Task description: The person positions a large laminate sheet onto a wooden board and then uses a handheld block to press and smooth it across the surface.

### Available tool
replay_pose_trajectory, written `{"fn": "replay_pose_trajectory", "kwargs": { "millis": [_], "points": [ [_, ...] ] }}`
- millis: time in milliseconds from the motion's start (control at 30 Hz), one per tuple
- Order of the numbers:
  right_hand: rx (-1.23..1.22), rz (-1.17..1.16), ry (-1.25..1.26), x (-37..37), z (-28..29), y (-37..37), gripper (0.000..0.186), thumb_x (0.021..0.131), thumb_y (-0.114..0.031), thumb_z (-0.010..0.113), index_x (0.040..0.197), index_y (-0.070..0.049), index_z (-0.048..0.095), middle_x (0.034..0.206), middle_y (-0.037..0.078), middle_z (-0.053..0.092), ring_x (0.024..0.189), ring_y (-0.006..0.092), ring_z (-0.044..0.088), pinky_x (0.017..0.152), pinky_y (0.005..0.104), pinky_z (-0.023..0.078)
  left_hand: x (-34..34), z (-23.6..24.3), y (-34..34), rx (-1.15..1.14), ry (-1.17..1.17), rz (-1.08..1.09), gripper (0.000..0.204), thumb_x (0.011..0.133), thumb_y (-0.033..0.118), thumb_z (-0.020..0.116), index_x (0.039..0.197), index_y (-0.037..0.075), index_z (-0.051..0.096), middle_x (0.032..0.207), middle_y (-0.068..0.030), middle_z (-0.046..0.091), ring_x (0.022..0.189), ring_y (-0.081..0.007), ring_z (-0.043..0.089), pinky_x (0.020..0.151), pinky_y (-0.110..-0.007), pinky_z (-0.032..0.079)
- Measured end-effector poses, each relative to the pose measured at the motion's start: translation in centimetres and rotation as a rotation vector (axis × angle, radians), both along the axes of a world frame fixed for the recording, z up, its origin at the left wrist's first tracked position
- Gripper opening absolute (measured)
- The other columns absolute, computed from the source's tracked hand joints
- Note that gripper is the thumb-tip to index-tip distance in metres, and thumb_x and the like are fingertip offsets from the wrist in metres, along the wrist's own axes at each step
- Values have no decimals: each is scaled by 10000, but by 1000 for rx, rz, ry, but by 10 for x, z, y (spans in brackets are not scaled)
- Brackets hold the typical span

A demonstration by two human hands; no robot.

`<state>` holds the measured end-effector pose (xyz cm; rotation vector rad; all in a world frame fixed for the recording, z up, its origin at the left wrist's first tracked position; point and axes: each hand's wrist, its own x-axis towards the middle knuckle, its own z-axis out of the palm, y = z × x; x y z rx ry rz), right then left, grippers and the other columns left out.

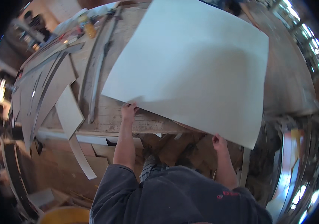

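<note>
A large pale sheet of board (189,63) lies at a slant over the workbench, its near edge jutting past the bench front on the right. My left hand (129,111) grips that near edge toward its left corner, fingers closed around it. Further right, my right hand (219,142) pinches the same edge not far from the near right corner. At the far side, another person's hand (256,24) is by the sheet's far right edge; whether it holds the sheet I cannot tell.
Offcuts of thin board (70,110) and long strips lie on the bench (111,121) to the left, one strip (83,158) hanging over its edge. Long straight bars (99,71) run beside the sheet. A yellow bottle (87,27) stands at the far left. A yellow rounded object (64,215) is at lower left.
</note>
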<state>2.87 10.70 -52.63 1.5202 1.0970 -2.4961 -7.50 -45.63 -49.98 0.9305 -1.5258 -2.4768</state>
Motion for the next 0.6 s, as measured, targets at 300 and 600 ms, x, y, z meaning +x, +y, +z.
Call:
{"fn": "replay_pose_trajectory", "kwargs": {
  "millis": [300,600],
  "points": [
    [165,17,-13,-6,7,-29,113,932,-15,695,1002,-60,619,852,54,645,737,175,637,652,338,586,-12,19,-7,-262,-258,-181,246,961,32,661,1198,-34,651,1096,-126,687,882,-239,707,708,-335,652],
    [158,-48,1,6,10,-44,112,874,-22,758,914,-38,654,836,89,680,693,199,660,626,331,592,-21,-1,-24,-294,-421,-208,244,972,121,676,1174,-12,647,925,-90,699,802,-247,716,637,-311,573]
  ]
}}
